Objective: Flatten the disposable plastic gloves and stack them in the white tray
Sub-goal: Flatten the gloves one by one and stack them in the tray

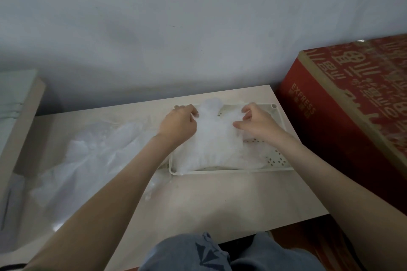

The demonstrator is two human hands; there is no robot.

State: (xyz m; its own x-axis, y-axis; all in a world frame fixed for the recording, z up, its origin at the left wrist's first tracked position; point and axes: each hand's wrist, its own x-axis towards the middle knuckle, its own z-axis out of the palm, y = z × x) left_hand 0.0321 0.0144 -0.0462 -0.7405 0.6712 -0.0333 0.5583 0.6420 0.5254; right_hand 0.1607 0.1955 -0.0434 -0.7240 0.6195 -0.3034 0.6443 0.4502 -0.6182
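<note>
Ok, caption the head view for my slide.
Left hand and right hand pinch a plastic glove over the white tray; loose gloves lie beside it.

The person wears faded blue-grey denim trousers, in view at 6 o'clock across both knees. On the left knee sits a darker blue angular patch. The left forearm and right forearm are bare to the frame edge, as are the left hand and right hand.
</note>
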